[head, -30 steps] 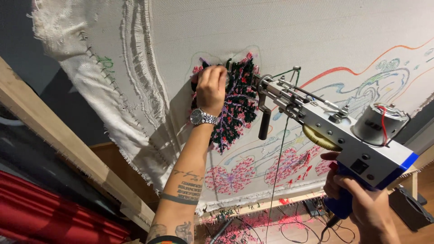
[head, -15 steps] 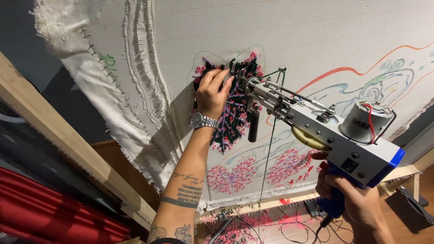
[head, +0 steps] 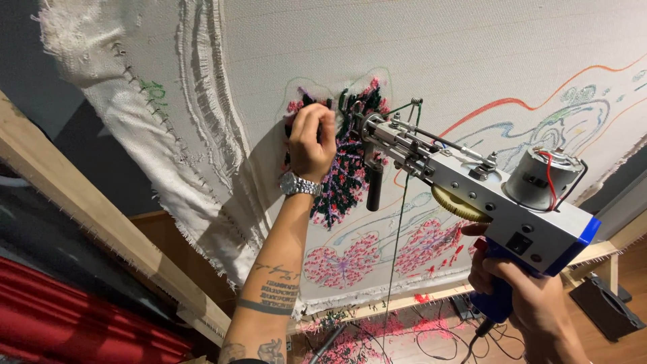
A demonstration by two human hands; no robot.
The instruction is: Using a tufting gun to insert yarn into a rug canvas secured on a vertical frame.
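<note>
Right now the tufting gun (head: 472, 195) points its needle end at the dark tufted patch (head: 344, 168) on the white cloth (head: 472, 61), which is stretched on a wooden frame (head: 87, 216). It looks like stitching this patch is the step in hand; next the tip needs a steady push into the cloth. The right hand (head: 526, 296) is wrapped tight on the blue grip. The left hand (head: 311, 138) is curled shut, pressing on the patch. Pink tufted shapes (head: 377, 256) sit below. No packages or signs show.
</note>
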